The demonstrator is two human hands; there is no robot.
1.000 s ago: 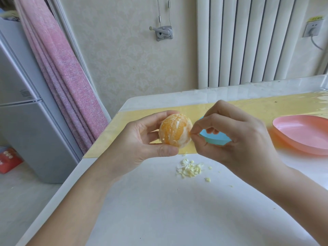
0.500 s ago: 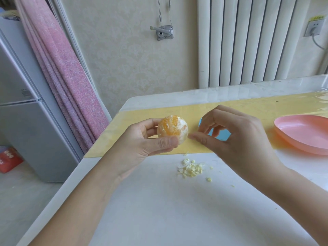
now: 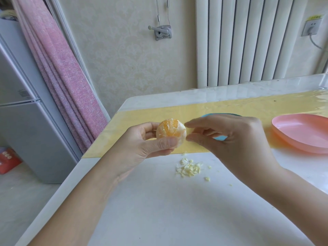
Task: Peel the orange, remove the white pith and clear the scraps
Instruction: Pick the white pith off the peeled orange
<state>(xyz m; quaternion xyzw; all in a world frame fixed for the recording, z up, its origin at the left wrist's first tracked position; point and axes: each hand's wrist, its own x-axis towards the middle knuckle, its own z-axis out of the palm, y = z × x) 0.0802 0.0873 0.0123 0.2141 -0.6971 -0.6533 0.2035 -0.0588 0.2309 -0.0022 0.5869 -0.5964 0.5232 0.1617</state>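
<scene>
nothing readable. the label (image 3: pixel 23 93) on the fridge (image 3: pixel 35 132), the yellow sticker (image 3: pixel 315 17) above the wall socket (image 3: pixel 310 27) and the marks on the red box (image 3: pixel 8 159) are too blurred.

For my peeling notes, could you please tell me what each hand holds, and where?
The left hand grips the peeled orange, thumb across its near side, fingers behind it. The right hand holds nothing visible.

Left hand (image 3: pixel 142 144): palm up, thumb and fingers curled round peeled, pith-flecked orange (image 3: pixel 171 133). Right hand (image 3: pixel 236 141): blurred, forefinger and thumb parted, tips just beside the fruit. Both forearms bare.
</scene>
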